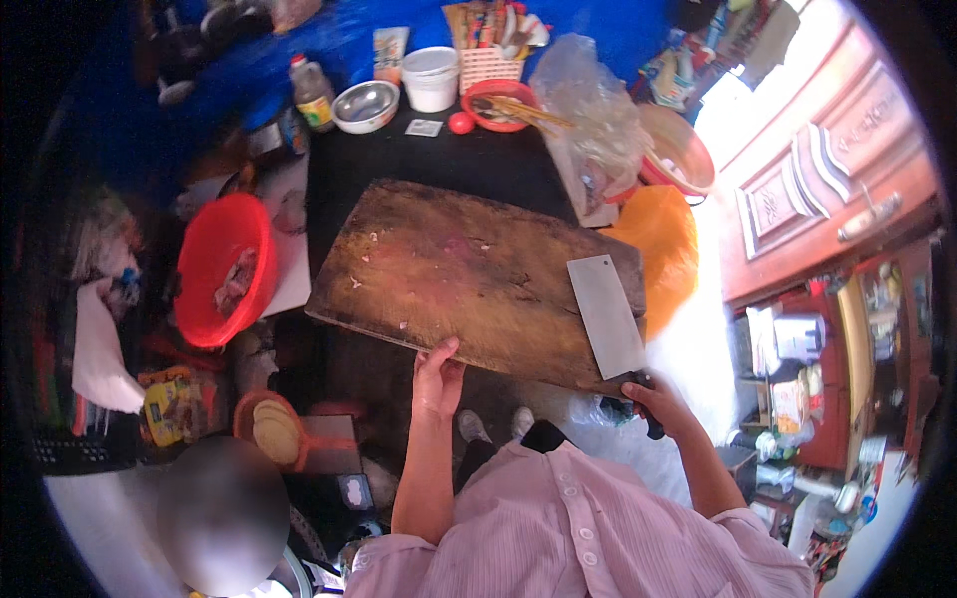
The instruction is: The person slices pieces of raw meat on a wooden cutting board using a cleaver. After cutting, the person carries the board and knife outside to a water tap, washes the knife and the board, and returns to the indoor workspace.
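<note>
Cleaver [605,314] lies flat on the right end of the wooden cutting board [469,274]; right hand [660,401] has a closed grip on its dark handle. Left hand [437,377] rests open-fingered on the board's near edge, holding nothing. Board carries only scraps and stains, so cutting looks done or paused. Worktop [399,159] far edge: yellow-labelled bottle [313,93], white tub [432,78], small flat sachet [424,128]. Red basin [221,267] sits off the left edge.
</note>
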The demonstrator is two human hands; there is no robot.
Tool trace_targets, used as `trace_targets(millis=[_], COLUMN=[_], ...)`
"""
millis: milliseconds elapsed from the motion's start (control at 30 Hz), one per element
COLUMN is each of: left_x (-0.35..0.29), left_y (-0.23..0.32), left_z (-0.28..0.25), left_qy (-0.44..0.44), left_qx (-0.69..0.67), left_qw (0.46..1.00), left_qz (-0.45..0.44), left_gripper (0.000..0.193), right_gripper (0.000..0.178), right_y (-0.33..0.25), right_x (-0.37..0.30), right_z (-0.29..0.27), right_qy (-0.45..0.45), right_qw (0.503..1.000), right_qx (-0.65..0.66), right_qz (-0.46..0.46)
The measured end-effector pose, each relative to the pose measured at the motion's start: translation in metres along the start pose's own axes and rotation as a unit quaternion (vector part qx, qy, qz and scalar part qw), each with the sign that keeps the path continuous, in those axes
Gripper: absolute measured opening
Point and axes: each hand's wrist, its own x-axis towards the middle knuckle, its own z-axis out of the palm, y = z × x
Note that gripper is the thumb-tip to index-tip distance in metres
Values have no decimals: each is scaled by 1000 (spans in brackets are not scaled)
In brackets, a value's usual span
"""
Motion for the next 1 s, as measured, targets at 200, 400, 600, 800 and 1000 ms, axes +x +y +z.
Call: trace_targets(millis=[200,400,600,800,1000], left_x=[-29,-80,-111,-147,-163], left_y=[-64,-156,-296,-388,-425], left_z=[80,173,222,261,250], left_qy=[-108,-196,-217,-235,-282], left_qx=[73,128,134,99,79], left_qw=[991,969,951,936,902], left_qz=[-24,-79,-175,-244,-317], left_gripper=[44,53,36,34,38], right_gripper=[25,33,26,28,26], right_y=[54,76,88,134,169], right_x=[-37,-134,-205,-260,-296], right_z=[-87,-187,-315,-357,-357], right_qy=[61,158,241,310,330], right_qw=[996,983,969,948,935], right_qx=[56,97,6,48,36], right_qz=[-21,-4,57,60,124])
